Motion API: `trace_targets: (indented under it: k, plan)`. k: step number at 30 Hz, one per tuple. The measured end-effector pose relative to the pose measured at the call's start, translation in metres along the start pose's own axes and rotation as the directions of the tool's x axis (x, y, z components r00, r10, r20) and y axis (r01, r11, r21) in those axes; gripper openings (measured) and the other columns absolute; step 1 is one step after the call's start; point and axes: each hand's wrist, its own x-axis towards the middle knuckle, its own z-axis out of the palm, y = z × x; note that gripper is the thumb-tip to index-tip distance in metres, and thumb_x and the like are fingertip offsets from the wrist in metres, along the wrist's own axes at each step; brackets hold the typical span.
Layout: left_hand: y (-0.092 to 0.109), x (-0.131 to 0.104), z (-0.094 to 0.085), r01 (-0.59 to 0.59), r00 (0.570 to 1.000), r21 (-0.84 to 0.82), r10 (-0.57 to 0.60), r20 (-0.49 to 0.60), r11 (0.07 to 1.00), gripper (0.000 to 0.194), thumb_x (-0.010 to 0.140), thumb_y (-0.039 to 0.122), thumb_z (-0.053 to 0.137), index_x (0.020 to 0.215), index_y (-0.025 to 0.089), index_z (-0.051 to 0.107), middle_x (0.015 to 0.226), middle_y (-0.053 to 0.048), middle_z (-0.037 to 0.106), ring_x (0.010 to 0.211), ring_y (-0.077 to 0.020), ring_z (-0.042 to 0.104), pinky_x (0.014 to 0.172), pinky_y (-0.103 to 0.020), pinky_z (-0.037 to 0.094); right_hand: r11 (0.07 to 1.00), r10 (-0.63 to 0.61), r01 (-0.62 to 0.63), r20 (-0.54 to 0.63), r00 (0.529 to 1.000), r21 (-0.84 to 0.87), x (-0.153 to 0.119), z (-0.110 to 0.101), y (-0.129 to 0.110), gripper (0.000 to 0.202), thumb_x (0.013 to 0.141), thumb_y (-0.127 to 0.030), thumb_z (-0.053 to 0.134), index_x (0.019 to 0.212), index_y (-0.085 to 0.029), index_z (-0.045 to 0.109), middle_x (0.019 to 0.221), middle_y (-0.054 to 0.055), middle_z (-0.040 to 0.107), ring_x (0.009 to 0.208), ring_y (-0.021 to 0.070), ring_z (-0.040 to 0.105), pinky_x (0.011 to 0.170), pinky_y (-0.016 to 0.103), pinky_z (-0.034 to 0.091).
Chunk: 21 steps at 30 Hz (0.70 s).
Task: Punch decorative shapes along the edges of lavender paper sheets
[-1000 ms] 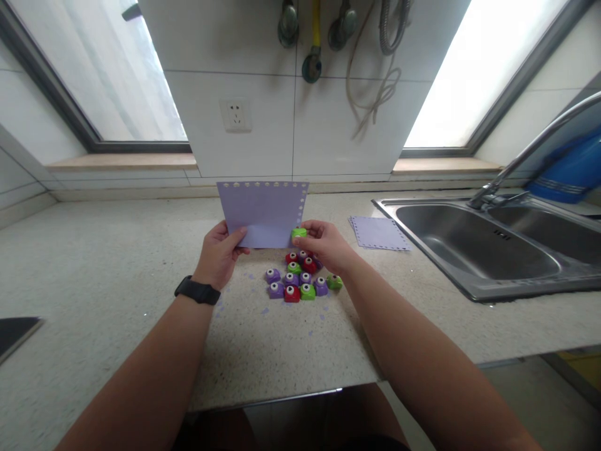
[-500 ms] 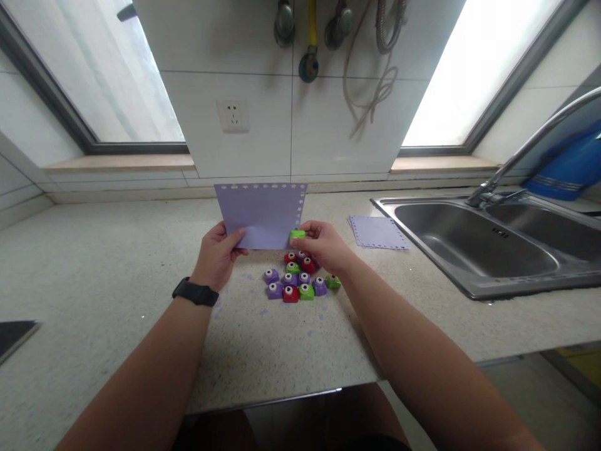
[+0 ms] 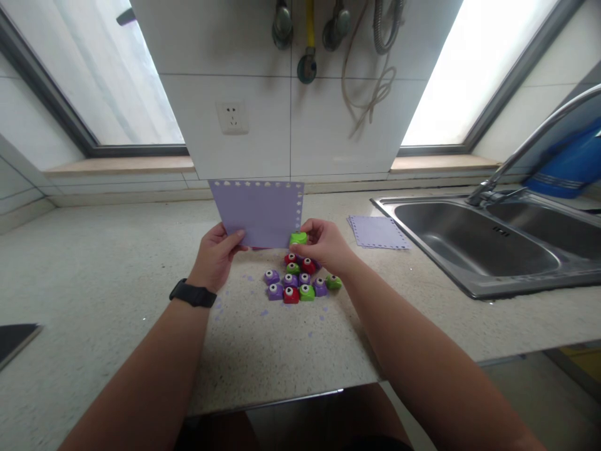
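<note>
My left hand (image 3: 219, 250) pinches the lower left of a purple sheet of paper (image 3: 260, 216), thumb on the near face. Small punched shapes run along the sheet's top and right edges. In my right hand (image 3: 323, 244) is a green craft punch (image 3: 298, 238), gripped between thumb and fingers at the sheet's lower right corner. Whether the paper sits inside the punch's slot is hard to see. Just below, on the counter, lie several more craft punches in purple, red (image 3: 291, 295) and green (image 3: 307, 292). Purple paper bits are scattered around them.
Purple sheets with punched edges (image 3: 379, 232) lie to the right on the counter (image 3: 141, 263). Beyond them is a steel sink (image 3: 474, 241) with a faucet (image 3: 488, 191). A dark flat object (image 3: 16, 341) sits at the left edge. The tiled wall has a socket (image 3: 231, 118).
The sheet has shifted slightly to the left and up, tilting a little. The green punch stays at its lower right corner, and both hands keep their hold.
</note>
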Motion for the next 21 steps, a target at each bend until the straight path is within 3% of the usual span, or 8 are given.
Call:
trace_targets:
  k: [6,9,12,15,21]
  plan:
    - [0.002,0.000,0.002,-0.037,0.999,-0.020,0.037,-0.001,0.999,0.019,0.063,0.020,0.090,0.077,0.022,0.077,0.080,0.001,0.075,0.077,-0.0140,0.067,0.078,-0.029,0.056,0.978,-0.151,0.155,0.039,0.988,-0.139,-0.007,0.002,-0.005,0.037,0.063,-0.029,0.087,0.088,-0.020,0.061,0.062,-0.006,0.055,0.054,0.0091,0.049,0.050,0.025,0.038]
    - [0.006,-0.002,0.000,-0.057,0.994,0.020,0.054,0.099,0.998,0.019,0.066,0.024,0.087,0.083,0.022,0.080,0.098,-0.004,0.078,0.095,-0.0195,0.069,0.088,-0.033,0.053,0.931,-0.272,0.277,0.052,0.961,-0.239,-0.012,0.004,-0.013,0.032,0.065,-0.026,0.085,0.085,-0.019,0.061,0.067,-0.005,0.057,0.054,0.0082,0.048,0.050,0.024,0.038]
    - [0.013,-0.003,-0.005,-0.064,0.986,0.078,0.051,0.162,0.995,0.020,0.071,0.029,0.081,0.088,0.021,0.080,0.117,-0.009,0.075,0.108,-0.0259,0.067,0.092,-0.036,0.052,0.813,-0.427,0.440,0.124,0.896,-0.381,-0.018,0.004,-0.023,0.025,0.065,-0.019,0.081,0.081,-0.019,0.061,0.072,-0.003,0.059,0.056,0.0081,0.049,0.052,0.024,0.040]
    - [0.019,-0.002,-0.011,-0.009,0.985,0.164,-0.020,0.172,0.986,0.023,0.066,0.026,0.081,0.089,0.023,0.080,0.129,-0.007,0.071,0.102,-0.0279,0.069,0.082,-0.036,0.053,0.663,-0.534,0.575,0.235,0.812,-0.479,-0.023,0.005,-0.032,0.022,0.066,-0.014,0.077,0.079,-0.019,0.061,0.073,-0.003,0.059,0.061,0.0092,0.051,0.055,0.023,0.041]
    - [0.022,-0.001,-0.013,0.001,0.980,0.176,-0.037,0.197,0.984,0.032,0.058,0.021,0.085,0.089,0.026,0.080,0.133,-0.005,0.069,0.099,-0.0284,0.069,0.074,-0.035,0.054,0.521,-0.598,0.683,0.353,0.720,-0.511,-0.029,0.008,-0.037,0.023,0.068,-0.010,0.074,0.080,-0.019,0.057,0.078,-0.002,0.061,0.066,0.0105,0.054,0.060,0.024,0.042]
